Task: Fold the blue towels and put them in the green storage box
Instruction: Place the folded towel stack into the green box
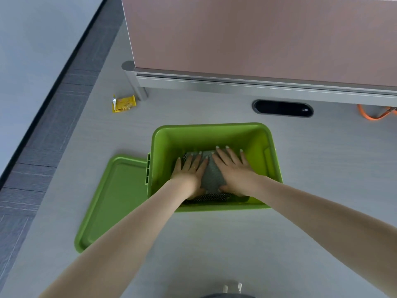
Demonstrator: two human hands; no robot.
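The green storage box point(211, 131) stands open in the middle of the white table. A folded grey-blue towel point(212, 177) lies flat on its bottom. Both my hands reach into the box. My left hand point(189, 172) presses flat on the towel's left half with its fingers spread. On the right half, my right hand point(233, 168) lies the same way, fingers straight. Under the towel's near edge a dark dotted layer point(207, 198) shows; I cannot tell what it is.
The box's green lid point(111, 201) lies flat on the table to the left, touching the box. A yellow snack packet point(123, 103) lies further back left. A pink partition point(257, 35) and a black cable port point(282, 109) lie behind the box. The table edge runs along the left.
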